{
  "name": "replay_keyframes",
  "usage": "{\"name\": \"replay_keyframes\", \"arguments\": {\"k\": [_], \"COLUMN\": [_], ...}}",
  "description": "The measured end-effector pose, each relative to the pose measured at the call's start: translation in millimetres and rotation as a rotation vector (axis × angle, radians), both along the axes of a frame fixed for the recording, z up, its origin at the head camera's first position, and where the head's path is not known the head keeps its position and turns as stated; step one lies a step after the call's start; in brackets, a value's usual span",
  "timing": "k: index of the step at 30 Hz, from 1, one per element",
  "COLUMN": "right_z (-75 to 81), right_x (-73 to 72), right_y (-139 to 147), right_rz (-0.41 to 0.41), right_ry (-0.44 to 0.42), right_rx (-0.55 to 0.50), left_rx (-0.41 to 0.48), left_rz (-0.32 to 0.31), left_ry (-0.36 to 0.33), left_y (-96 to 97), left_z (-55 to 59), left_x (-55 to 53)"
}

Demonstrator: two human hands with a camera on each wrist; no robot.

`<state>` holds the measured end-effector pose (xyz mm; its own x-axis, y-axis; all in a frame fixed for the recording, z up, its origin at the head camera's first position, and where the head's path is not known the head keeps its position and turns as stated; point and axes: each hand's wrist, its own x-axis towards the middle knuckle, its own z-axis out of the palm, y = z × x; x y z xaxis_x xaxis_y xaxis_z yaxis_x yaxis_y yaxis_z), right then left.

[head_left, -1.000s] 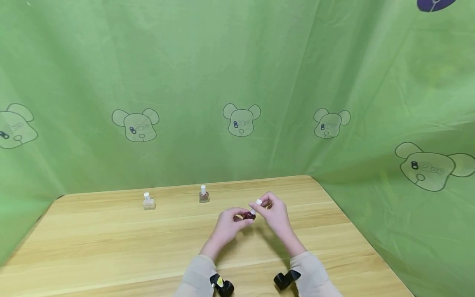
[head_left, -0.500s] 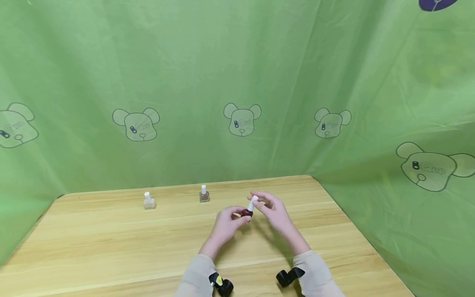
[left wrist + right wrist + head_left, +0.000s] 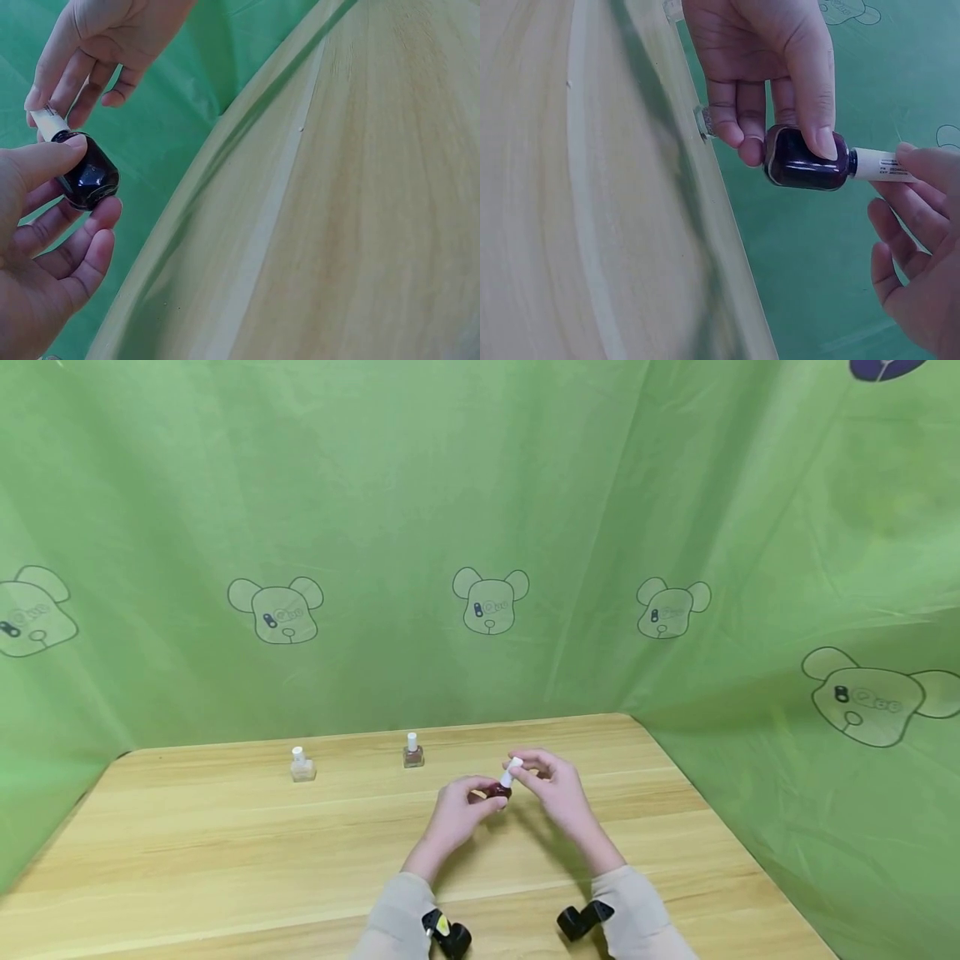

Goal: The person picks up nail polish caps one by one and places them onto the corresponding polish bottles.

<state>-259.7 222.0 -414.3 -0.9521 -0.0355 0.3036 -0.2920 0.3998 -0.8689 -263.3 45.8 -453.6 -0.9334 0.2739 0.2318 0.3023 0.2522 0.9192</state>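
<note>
Over the right half of the table, my left hand pinches a dark red nail polish bottle between thumb and fingers. The bottle's white cap is held by the thumb and fingertips of my right hand. In the head view the bottle leans, cap up and to the right. A short dark neck shows between glass and cap in the right wrist view; I cannot tell how far the cap is turned. Small print runs along the cap. In the left wrist view, the dark glass sits above the left fingertips.
Two more nail polish bottles stand upright towards the back of the wooden table: a pale one at left and a mauve-brown one nearer the middle. A green curtain with bear-head outlines encloses the table's back and sides.
Early on, my right fingers shifted their hold on the cap, and the bottle came slightly left and more upright. Over the last half second the hands have barely moved.
</note>
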Motion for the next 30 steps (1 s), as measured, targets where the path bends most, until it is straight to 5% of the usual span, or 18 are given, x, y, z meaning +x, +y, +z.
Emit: {"name": "replay_keyframes", "arguments": {"k": [17, 30], "right_z": [-5.8, -5.0], "right_x": [-1.0, -1.5], "right_y": [-5.2, 1.1], "right_rz": [-0.165, 0.112], "right_ry": [0.044, 0.017], "right_rx": [-0.061, -0.041], "left_rx": [-0.009, 0.018], "left_rz": [-0.015, -0.003], "left_ry": [0.048, 0.05], "left_y": [3.0, -0.5], "left_z": [1.8, 0.7], "left_x": [3.4, 0.4]}}
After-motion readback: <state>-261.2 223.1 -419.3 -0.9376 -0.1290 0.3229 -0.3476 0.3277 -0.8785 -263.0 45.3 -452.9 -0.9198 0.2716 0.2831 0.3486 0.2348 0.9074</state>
